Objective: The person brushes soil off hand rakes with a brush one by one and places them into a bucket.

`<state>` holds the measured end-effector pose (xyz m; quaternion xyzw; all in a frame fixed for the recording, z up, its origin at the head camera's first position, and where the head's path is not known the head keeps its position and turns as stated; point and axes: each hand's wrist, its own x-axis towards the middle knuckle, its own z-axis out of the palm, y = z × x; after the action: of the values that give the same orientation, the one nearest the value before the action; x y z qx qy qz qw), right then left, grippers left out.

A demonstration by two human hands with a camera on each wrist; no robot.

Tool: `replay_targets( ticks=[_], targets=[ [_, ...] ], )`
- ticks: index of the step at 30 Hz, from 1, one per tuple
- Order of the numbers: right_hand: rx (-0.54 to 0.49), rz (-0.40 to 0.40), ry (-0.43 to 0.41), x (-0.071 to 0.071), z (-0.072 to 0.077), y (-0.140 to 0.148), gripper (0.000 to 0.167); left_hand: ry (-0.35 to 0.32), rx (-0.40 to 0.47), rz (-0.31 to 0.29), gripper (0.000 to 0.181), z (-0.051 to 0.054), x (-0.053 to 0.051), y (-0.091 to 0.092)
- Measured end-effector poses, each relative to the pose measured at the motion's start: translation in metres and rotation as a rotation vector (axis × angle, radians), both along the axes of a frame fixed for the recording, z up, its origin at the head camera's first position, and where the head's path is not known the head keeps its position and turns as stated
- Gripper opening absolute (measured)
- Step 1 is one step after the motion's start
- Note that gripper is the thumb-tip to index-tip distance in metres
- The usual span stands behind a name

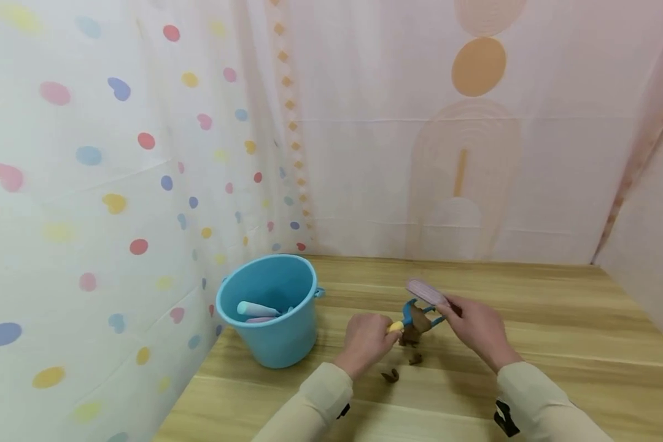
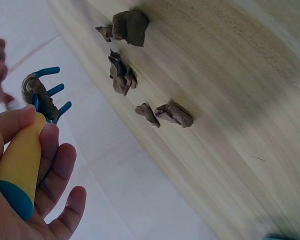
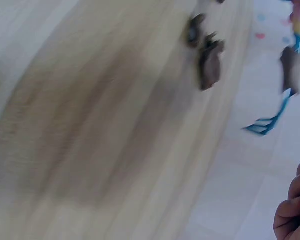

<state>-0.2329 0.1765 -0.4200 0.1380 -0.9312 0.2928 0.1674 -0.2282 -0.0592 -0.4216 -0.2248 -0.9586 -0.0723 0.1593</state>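
Observation:
My left hand (image 1: 369, 341) grips the yellow handle of a small blue-tined hand rake (image 2: 22, 155). A brown, clay-like clump (image 2: 32, 92) clings to the rake's tines. In the head view, my right hand (image 1: 480, 328) holds a lilac, brush-like tool (image 1: 425, 291) just above the rake; whether the two touch I cannot tell. Only curled fingers (image 3: 292, 212) of that hand show in the right wrist view, at the edge. Several brown pieces (image 2: 174, 115) lie on the wooden tabletop below the hands. In the left wrist view, the left hand's outer fingers sit loosely beside the handle.
A blue bucket (image 1: 282, 344) stands on the wooden table (image 1: 558, 319) to the left. Inside it lie a light-blue handle (image 1: 256, 308) and a pinkish thing (image 1: 261, 319). Patterned curtains (image 1: 359, 153) hang at the back and both sides.

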Motion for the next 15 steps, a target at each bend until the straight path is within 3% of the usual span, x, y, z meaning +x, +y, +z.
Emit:
replay_targets(
  ticks=[3, 6, 10, 15],
  targets=[
    [0.035, 0.065, -0.01, -0.001, 0.006, -0.009, 0.03, -0.004, -0.004, -0.003, 0.04, 0.001, -0.002, -0.001],
    [0.108, 0.068, -0.014, -0.001, 0.005, -0.012, 0.025, 0.021, -0.021, -0.028, 0.039, 0.001, -0.002, 0.0],
    [0.18, 0.003, 0.002, -0.003, -0.003, -0.011, 0.026, 0.053, -0.04, -0.057, 0.038, -0.001, 0.001, 0.002],
    [0.169, -0.052, 0.025, -0.005, -0.011, -0.008, 0.028, 0.076, -0.04, -0.067, 0.037, -0.003, 0.003, 0.005]
  ],
)
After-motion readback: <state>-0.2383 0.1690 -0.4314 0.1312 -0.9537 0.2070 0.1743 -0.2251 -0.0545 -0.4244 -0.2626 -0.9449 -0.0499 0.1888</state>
